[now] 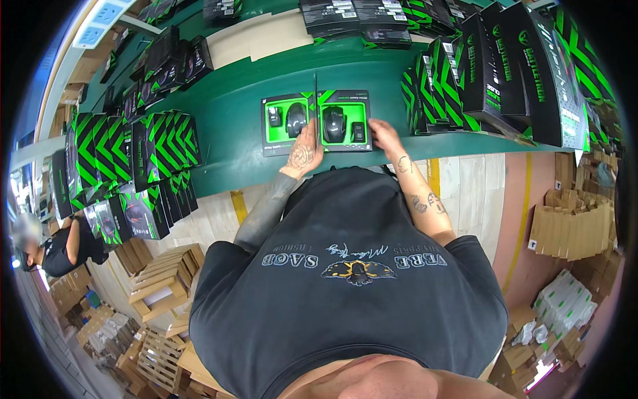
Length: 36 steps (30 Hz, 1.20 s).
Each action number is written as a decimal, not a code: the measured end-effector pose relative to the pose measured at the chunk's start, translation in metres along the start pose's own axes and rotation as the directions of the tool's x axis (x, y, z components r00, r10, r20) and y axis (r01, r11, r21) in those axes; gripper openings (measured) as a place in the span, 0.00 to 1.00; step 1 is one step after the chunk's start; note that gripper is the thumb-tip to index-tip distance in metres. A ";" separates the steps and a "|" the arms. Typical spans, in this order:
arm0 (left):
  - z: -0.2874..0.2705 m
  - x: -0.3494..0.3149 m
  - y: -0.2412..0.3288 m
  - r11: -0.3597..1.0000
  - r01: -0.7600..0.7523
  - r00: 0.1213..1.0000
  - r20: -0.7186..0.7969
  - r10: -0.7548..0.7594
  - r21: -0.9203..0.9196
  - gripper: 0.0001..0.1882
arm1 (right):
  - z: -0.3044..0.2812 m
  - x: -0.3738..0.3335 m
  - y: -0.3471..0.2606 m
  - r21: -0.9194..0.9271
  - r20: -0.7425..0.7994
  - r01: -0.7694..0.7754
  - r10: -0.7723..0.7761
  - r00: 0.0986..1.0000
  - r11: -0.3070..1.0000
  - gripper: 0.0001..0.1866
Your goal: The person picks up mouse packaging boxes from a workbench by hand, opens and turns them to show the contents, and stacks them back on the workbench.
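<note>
Two black boxes with bright green inner trays lie side by side on the green table in front of me. The left box (277, 141) shows a black mouse (296, 120) and a small black part (275, 117). In the right box (343, 95) sit another black mouse (333, 124) and a small black piece (358, 131). A thin dark panel (316, 86) stands edge-on between them. My left hand (304, 151) grips the right box's left side by this panel, fingers partly hidden. On the opposite edge, my right hand (385, 137) holds the same box with its fingertips.
Rows of black-and-green boxes stand at the left (100, 149) and right (495, 73) of the green table (229, 143). More boxes (359, 20) and flat cardboard (259, 38) lie at the far side. Cartons (571, 223) are stacked on the floor; another person (63, 249) is at far left.
</note>
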<state>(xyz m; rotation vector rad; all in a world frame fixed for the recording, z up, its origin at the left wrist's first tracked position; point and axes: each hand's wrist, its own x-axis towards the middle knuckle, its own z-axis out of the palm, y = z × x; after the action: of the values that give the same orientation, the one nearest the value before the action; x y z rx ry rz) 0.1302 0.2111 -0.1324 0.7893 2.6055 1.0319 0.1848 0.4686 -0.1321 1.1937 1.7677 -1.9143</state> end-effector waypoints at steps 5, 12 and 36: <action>0.034 -0.026 -0.030 0.993 0.110 0.992 0.069 -0.107 -0.047 0.25 | 0.003 0.004 0.022 -0.236 0.113 0.178 -0.155 0.981 0.955 0.34; 0.034 -0.053 -0.029 0.990 -0.125 0.991 0.053 0.122 0.063 0.10 | -0.002 -0.016 0.032 -0.019 0.218 0.322 -0.311 0.925 0.946 0.39; -0.041 -0.051 -0.038 0.977 0.202 0.979 -0.014 -0.204 -0.074 0.49 | -0.009 0.008 0.036 0.142 0.029 0.147 -0.153 0.988 0.979 0.34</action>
<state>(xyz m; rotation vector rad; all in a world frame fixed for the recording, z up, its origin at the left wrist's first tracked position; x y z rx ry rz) 0.1414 0.1362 -0.1276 0.4852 2.5850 1.0721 0.2075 0.4716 -0.1620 1.0850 1.7744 -2.1637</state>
